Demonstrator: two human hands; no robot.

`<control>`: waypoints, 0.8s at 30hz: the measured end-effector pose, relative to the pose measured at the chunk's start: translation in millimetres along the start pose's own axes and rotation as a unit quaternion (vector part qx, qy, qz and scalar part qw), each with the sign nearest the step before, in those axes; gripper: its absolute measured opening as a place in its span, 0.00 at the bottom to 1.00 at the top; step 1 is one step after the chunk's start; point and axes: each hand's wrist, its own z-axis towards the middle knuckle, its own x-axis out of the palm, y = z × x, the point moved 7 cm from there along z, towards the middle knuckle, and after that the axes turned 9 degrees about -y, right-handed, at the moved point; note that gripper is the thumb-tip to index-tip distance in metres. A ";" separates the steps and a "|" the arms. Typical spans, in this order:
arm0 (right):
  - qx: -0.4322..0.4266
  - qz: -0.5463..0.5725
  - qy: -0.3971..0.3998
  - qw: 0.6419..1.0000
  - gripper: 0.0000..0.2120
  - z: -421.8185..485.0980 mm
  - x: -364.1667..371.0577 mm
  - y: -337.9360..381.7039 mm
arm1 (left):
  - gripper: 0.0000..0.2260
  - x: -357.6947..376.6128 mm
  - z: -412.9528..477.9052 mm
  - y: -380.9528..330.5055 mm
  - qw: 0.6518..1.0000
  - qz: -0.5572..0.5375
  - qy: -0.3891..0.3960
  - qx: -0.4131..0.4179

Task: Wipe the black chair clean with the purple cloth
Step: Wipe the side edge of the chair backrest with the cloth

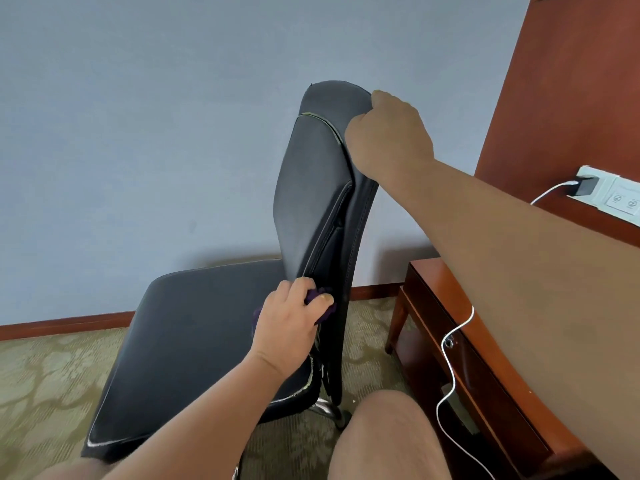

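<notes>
The black chair point(194, 341) stands side-on in the middle of the view, its seat to the left and its tall backrest rising at centre. My left hand point(291, 327) grips the purple cloth point(322, 299) and presses it against the foot of the backrest, where it meets the seat. Most of the cloth is hidden under my fingers. My right hand point(388, 133) grips the top right edge of the backrest, fingers curled over it.
A blue-grey wall is close behind the chair. A red-brown wooden side table point(485, 358) stands just right of the chair, with a white charging cable point(450, 368) hanging over it from a wall socket point(588, 185). My bare knee point(388, 438) is near the chair's rear leg. Patterned carpet covers the floor.
</notes>
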 end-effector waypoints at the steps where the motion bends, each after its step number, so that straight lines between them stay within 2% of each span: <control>1: -0.005 -0.001 0.000 1.000 0.07 0.2 -0.1 0.1 | 0.22 5.0 -4.9 -1.5 1.000 0.014 0.016 0.016; 3: -0.006 0.005 0.007 1.000 0.11 0.7 0.8 -0.3 | 0.24 15.0 -14.2 -4.9 0.995 0.045 0.063 0.056; 6: 0.013 0.031 0.011 0.999 0.10 3.2 1.1 -2.5 | 0.24 18.0 -15.5 -6.7 0.989 0.065 0.099 0.087; 8: 0.013 0.036 0.010 0.999 0.08 3.9 1.8 -2.1 | 0.23 10.9 -4.8 -5.6 0.993 0.056 0.078 0.071; 11: 0.009 0.038 0.009 0.999 0.08 6.8 3.7 -2.7 | 0.20 -2.0 13.3 2.1 0.999 -0.014 0.012 -0.046; 13: 0.005 0.034 0.007 0.999 0.08 9.0 5.0 -4.6 | 0.18 -1.4 16.7 1.1 0.996 -0.037 -0.007 -0.082; 15: 0.001 0.029 0.001 1.000 0.04 12.2 5.7 -6.9 | 0.17 4.5 14.4 -2.9 0.996 -0.037 -0.009 -0.082; 18: -0.003 0.029 0.001 1.000 0.08 19.4 9.0 -11.8 | 0.19 14.7 8.1 -5.0 0.995 -0.045 -0.009 -0.088; 21: -0.011 0.033 -0.003 0.999 0.08 30.1 13.3 -17.0 | 0.20 17.8 13.5 -0.6 0.993 -0.065 -0.030 -0.092; 24: -0.023 0.034 -0.001 0.999 0.09 38.7 16.8 -19.5 | 0.18 21.2 27.5 5.7 0.996 -0.059 -0.035 -0.052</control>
